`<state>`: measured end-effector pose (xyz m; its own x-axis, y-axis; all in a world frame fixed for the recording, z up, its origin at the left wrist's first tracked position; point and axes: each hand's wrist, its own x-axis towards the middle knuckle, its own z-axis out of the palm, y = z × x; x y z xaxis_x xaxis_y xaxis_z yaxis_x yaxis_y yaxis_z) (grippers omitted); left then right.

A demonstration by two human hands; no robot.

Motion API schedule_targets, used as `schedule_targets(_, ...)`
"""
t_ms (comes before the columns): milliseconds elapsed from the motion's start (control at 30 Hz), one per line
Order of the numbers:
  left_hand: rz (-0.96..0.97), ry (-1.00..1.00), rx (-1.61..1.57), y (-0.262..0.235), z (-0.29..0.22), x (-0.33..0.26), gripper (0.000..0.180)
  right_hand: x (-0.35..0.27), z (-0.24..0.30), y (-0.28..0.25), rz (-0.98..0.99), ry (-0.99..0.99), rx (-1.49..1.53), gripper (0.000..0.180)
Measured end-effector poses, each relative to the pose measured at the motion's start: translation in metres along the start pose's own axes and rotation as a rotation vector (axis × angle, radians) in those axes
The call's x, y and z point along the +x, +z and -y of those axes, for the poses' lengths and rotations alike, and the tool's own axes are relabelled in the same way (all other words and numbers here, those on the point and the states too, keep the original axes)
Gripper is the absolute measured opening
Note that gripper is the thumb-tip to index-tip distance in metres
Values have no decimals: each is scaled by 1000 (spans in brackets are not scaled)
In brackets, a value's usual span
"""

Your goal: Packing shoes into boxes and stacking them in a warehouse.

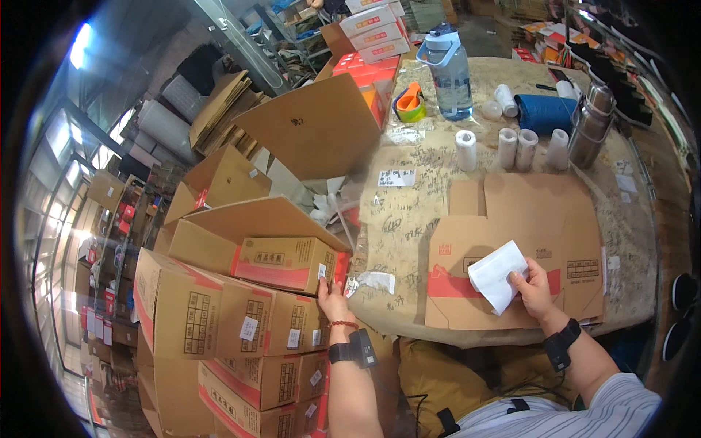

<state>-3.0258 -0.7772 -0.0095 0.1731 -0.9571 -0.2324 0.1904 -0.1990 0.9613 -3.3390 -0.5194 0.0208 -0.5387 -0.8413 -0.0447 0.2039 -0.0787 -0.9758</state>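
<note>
My right hand point(537, 293) pinches a white sheet of paper point(499, 277), slightly curled, above a flat brown carton point(515, 244) with a red band. To the left, my left hand point(333, 305) reaches to the end of a brown and red box point(286, 264). Its fingers point up, touching the box end just below a small white label point(322, 271); they look stretched out, with nothing plainly held. That box lies on top of a stack of similar boxes point(281, 325), several bearing white labels on their ends. Part of the left fingers blends into the box edge.
Open cartons point(314, 131) stand left of the table point(394, 219). Along its back are a large water bottle point(447, 80), an orange and yellow tape roll point(410, 104), several white rolls point(466, 150), a blue bundle point(544, 113) and a steel flask point(590, 128). A torn paper scrap point(376, 282) lies near the left edge.
</note>
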Motion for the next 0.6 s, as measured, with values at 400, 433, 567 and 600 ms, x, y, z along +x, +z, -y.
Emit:
schedule_targets(400,204,356,462,27,-16,-44,55,0,31,-14,79,-128,-181,19)
schedule_targets(433,263,690,695,35,-15,-56,54,2,42,-19,143,-322,-443,18)
schedule_targets(567,664,1019,706,92,-52,-160,42,13,84,-11,505,-547,-744,25)
schedule_targets(600,839,1117,767,108,-55,-178,42,16,86,-12,569,-527,-798,25)
